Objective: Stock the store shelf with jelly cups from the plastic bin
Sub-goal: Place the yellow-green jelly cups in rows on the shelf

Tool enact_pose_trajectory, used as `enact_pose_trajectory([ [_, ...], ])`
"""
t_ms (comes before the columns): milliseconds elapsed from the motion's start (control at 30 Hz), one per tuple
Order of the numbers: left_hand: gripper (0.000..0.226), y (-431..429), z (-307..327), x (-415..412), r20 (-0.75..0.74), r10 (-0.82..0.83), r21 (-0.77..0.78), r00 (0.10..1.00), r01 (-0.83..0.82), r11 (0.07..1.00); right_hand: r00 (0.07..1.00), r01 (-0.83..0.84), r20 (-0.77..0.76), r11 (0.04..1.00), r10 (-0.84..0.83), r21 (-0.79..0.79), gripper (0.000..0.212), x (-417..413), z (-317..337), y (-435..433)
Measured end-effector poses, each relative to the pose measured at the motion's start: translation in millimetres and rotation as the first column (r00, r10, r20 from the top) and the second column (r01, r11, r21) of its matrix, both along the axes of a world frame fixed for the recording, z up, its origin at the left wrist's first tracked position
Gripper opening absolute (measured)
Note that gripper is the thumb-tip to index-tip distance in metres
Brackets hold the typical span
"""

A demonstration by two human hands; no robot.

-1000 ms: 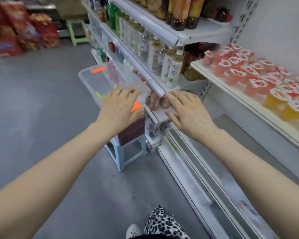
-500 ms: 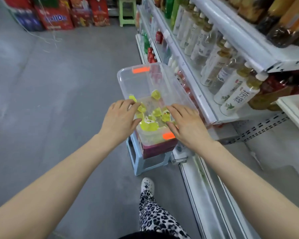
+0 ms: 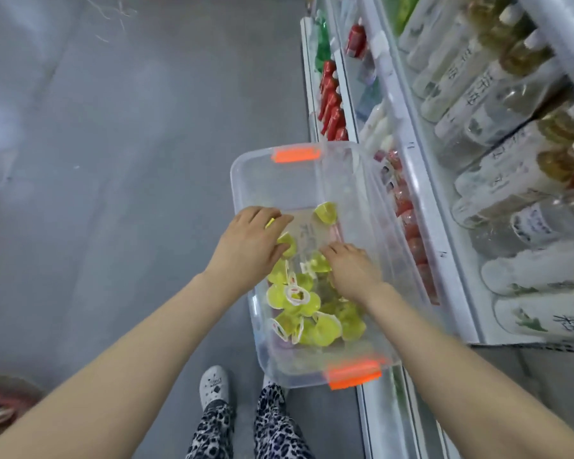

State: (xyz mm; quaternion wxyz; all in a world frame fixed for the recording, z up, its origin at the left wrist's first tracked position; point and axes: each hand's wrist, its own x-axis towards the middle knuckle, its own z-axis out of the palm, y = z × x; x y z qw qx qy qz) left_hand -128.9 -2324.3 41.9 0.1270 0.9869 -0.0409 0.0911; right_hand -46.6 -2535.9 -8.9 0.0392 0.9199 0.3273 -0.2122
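Down inside the clear plastic bin [image 3: 242,180], the jelly cups [image 3: 299,306] lie in a loose yellow-green heap toward the near end, some on their sides, with one stray cup [image 3: 326,212] alone further up the floor of the bin.

Change: a second ago both my hands were flat at the near rim, up by the shelf edge. Half a second ago they hovered over the heap. Now both are down in the bin among the cups, and the head view has tipped to look straight in. My read is that the pick has started; nothing is lifted clear yet, so no cup is headed to the shelf.

Left hand [image 3: 249,246]: by the left wall, fingers curled down over a jelly cup [image 3: 287,243], thumb against it, yellow showing between the fingers. Looks like a grip. Right hand [image 3: 355,270]: mid-bin, knuckles up, fingers bent into the top of the heap. The tips are hidden, so I cannot tell if it holds one or only touches.

Outward: orange latches at the far end [image 3: 295,154] and near end [image 3: 355,372] of the bin. The bin sits just beside the store shelf [image 3: 421,200], which carries pale drink bottles [image 3: 497,170] and red-capped bottles [image 3: 330,104] lower down. The jelly cup row is out of view. Grey floor [image 3: 113,160] on the left, a white shoe [image 3: 214,385] and leopard-print trousers [image 3: 275,425] below.
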Motion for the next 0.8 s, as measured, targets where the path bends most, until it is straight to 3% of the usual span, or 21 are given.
enact_pose_trajectory([
  [200, 0.038, 9.8, -21.4, 5.8, -0.009, -0.006, -0.020, 1.000, 0.006, 1.000, 0.999, -0.027, -0.045, 0.999, 0.025, -0.041, 0.051, 19.3, -49.3, 9.8],
  [367, 0.036, 10.0, -20.7, 8.8, -0.002, -0.018, 0.018, 1.000, 0.018, 1.000, 0.999, -0.038, -0.037, 0.999, 0.038, -0.007, 0.045, 23.0, -50.6, 12.0],
  [567, 0.043, 3.2, -10.5, 36.0, -0.119, -0.103, 0.070, 0.988, 0.112, 0.991, 0.971, 0.231, -0.097, 0.963, -0.219, 0.139, 0.049, 5.0, -6.5, 0.1],
  [667, 0.043, -6.8, -11.0, 70.0, -0.286, -0.172, 0.059, 0.943, 0.196, 0.979, 0.941, 0.337, -0.109, 0.920, -0.321, 0.198, 0.050, -13.1, 6.1, -9.5],
  [800, 0.046, -19.1, -41.4, 111.3, -0.549, -0.173, 0.201, 0.818, 0.330, 0.922, 0.905, 0.425, -0.116, 0.873, -0.409, 0.237, 0.049, -28.6, 10.2, -15.8],
])
